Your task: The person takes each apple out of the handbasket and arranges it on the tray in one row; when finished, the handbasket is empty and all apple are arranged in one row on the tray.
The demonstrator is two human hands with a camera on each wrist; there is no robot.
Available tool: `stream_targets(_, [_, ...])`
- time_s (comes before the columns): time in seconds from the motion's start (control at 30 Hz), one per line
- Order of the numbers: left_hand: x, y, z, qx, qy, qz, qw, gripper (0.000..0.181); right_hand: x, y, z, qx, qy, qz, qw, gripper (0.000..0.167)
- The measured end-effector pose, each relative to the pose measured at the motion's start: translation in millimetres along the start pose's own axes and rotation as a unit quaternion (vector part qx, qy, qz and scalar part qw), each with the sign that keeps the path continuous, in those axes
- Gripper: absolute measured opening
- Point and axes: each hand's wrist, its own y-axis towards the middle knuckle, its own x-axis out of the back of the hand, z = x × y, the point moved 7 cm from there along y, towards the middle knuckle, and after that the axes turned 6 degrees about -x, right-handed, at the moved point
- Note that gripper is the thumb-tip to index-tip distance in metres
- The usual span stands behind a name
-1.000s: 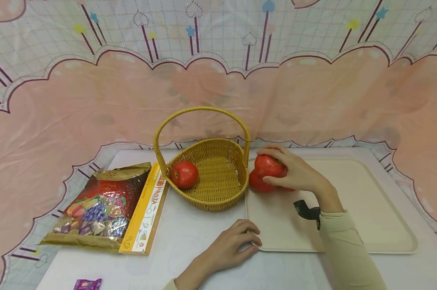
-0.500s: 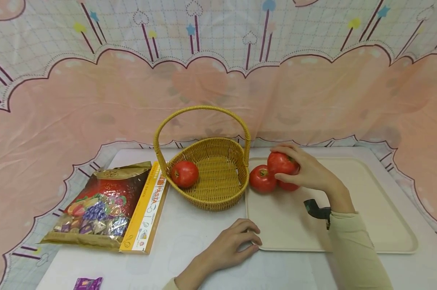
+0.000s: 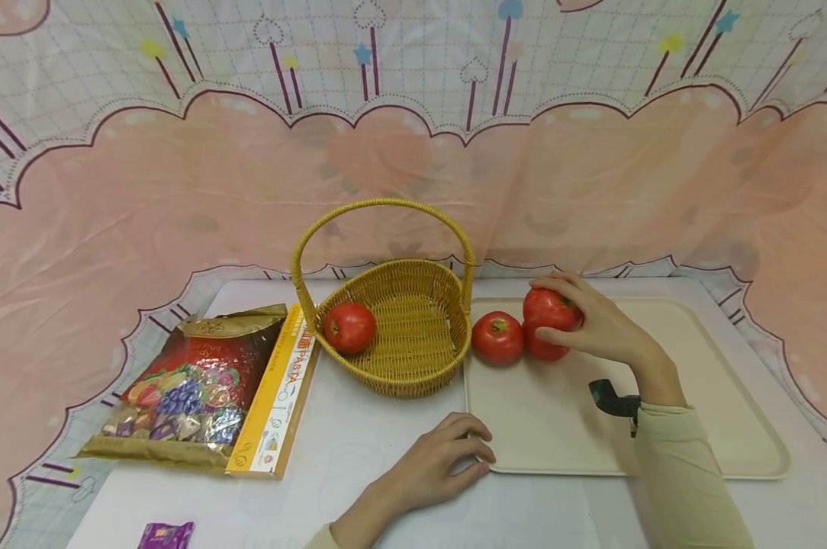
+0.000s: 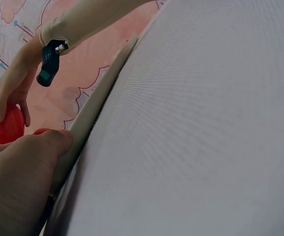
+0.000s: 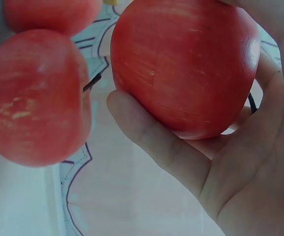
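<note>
Peach cloth with scalloped outlines, stars and hearts makes the backdrop (image 3: 249, 183) in the head view, rising behind a smooth white table (image 3: 345, 450). Near the middle stands a yellow wicker basket (image 3: 401, 385), a red basket apple (image 3: 349, 329) at its nine o'clock. Measured from the basket, a beige tray (image 3: 695, 358) lies towards three to four o'clock, a candy bag (image 3: 180, 389) and pasta box (image 3: 276, 404) towards eight to nine, and a purple sweet (image 3: 166, 535) between seven and eight. The right hand (image 3: 595, 328) curls its thumb and fingers round the held apple (image 3: 546, 305), over the tray's far left part and above a lower apple (image 3: 542, 348); whether those two touch I cannot tell. Just beside, at nine o'clock, sits another apple (image 3: 498, 338). The left hand (image 3: 441, 461) rests at the tray's near left corner, fingers loosely bent and slightly spread.

From the left wrist, white tabletop fills twelve to six o'clock, the tray's edge slanting alongside; the held apple hangs at nine.

From the right wrist, the held apple sits near twelve, gripped; the two tray apples show between nine and eleven, with backdrop cloth beyond.
</note>
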Motion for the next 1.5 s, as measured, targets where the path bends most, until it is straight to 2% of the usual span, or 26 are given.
stream_targets(0.37, [0.4, 1.6, -1.8, -0.01, 0.002, -0.004, 0.9999, 0.008, 10, -8.3, -17, -0.018, -0.002, -0.006, 0.9998, 0.067])
stream_targets(0.67, [1.4, 1.4, -3.2, -0.02, 0.017, -0.005, 0.9996, 0.01, 18, -14.3, -31, -0.017, -0.01, -0.009, 0.9998, 0.066])
stream_targets(1.0, [1.3, 2.0, -8.1, -0.059, 0.037, -0.006, 0.9976, 0.007, 21, -18.7, -43, -0.024, -0.022, -0.009, 0.9994, 0.065])
stream_targets(1.37, [0.8, 3.1, -10.6, -0.065, 0.049, 0.0, 0.9967, 0.008, 23, -23.9, -59, -0.043, -0.045, 0.003, 0.9981, 0.063])
stream_targets(1.5, [1.4, 3.5, -11.7, -0.081, 0.063, -0.003, 0.9947, 0.007, 22, -25.0, -67, -0.059, -0.054, 0.011, 0.9967, 0.063])
